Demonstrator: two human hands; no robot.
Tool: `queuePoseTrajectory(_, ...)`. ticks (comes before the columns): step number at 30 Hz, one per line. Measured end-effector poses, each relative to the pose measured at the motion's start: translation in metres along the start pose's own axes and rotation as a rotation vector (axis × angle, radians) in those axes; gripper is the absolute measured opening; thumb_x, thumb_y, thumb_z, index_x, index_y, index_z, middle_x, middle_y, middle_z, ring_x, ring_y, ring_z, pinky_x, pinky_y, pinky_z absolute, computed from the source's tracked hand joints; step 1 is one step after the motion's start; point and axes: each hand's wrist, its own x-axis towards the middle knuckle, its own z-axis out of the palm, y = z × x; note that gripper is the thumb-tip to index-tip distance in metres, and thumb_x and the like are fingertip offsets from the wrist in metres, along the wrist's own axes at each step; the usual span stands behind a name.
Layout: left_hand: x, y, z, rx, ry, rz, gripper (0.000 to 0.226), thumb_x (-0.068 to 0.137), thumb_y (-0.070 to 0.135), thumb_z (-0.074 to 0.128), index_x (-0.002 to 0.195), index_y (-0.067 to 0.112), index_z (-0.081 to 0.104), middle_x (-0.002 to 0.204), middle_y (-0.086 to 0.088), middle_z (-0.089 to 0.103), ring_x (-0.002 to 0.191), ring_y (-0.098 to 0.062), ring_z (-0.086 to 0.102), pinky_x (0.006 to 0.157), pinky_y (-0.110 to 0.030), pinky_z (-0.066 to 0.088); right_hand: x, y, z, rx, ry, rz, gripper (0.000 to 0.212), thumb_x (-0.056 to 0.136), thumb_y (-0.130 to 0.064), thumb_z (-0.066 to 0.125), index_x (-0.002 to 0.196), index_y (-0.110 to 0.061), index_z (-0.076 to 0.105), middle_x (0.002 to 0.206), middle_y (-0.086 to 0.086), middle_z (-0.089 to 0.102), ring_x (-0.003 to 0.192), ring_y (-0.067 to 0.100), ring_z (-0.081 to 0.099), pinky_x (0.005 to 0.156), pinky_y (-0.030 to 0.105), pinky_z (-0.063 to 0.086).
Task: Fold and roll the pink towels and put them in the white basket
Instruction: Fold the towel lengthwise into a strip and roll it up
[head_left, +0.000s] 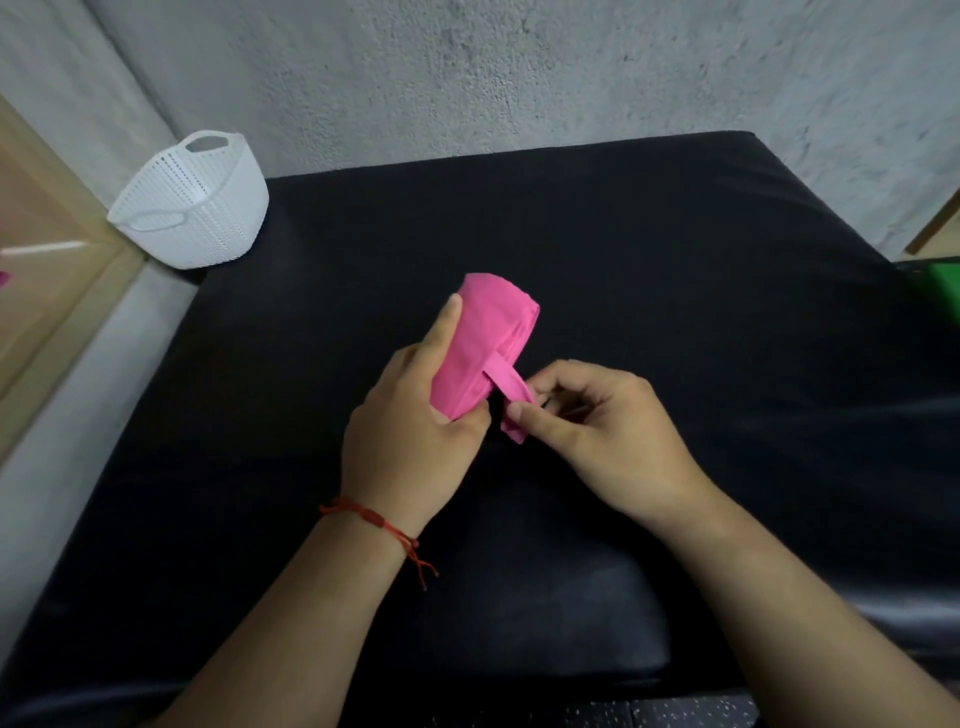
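A rolled pink towel lies at the middle of the black padded surface. My left hand grips the roll from its left side, with the forefinger along it and the thumb under its near end. My right hand pinches a narrow loose tail of the same towel at the roll's near end. The white basket stands at the far left corner, off the black surface, and nothing shows inside it from here.
A grey rough wall runs behind the surface. A wooden frame is at the far left, with a small pink scrap at the frame's edge. A green object sits at the right edge.
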Motion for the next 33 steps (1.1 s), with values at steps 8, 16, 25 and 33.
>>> queuePoseTrajectory(8, 0.003, -0.008, -0.005, 0.086, 0.023, -0.02, 0.099, 0.089, 0.039, 0.073, 0.153, 0.068, 0.004, 0.138, 0.021, 0.048, 0.105, -0.014, 0.061, 0.081, -0.034, 0.053, 0.003, -0.005, -0.006, 0.248, 0.056, 0.107, 0.022, 0.101, -0.022, 0.071, 0.084, -0.009, 0.074, 0.088, 0.019, 0.069, 0.078, 0.021, 0.058, 0.079, 0.039, 0.046)
queuePoseTrajectory(16, 0.004, -0.005, -0.006, 0.166, 0.018, 0.02, 0.101, 0.088, 0.036, 0.074, 0.155, 0.065, 0.005, 0.136, 0.019, 0.047, 0.095, -0.017, 0.064, 0.075, -0.036, 0.055, -0.001, -0.026, -0.012, 1.221, -0.002, 0.083, 0.043, 0.1, -0.019, 0.051, 0.058, -0.016, 0.049, 0.066, 0.005, 0.055, 0.075, 0.02, 0.06, 0.093, 0.037, 0.052)
queuePoseTrajectory(25, 0.006, -0.005, -0.01, 0.415, 0.096, 0.132, 0.11, 0.08, 0.029, 0.081, 0.159, 0.057, 0.011, 0.142, 0.008, 0.046, 0.103, -0.022, 0.063, 0.065, -0.041, 0.058, 0.003, -0.027, -0.038, 0.232, -0.531, 0.531, 0.056, 0.105, -0.017, 0.03, 0.087, 0.006, 0.078, 0.089, 0.02, 0.079, 0.069, 0.028, 0.075, 0.063, 0.03, 0.057)
queuePoseTrajectory(33, 0.005, 0.003, -0.002, 0.367, -0.004, 0.108, 0.104, 0.085, 0.031, 0.073, 0.157, 0.062, 0.005, 0.141, 0.015, 0.044, 0.094, -0.011, 0.056, 0.069, -0.03, 0.048, 0.004, -0.007, -0.016, -0.707, 0.097, 0.029, 0.099, 0.093, -0.018, 0.078, 0.169, -0.021, 0.015, 0.174, -0.004, 0.023, 0.152, 0.013, 0.038, 0.106, 0.03, 0.049)
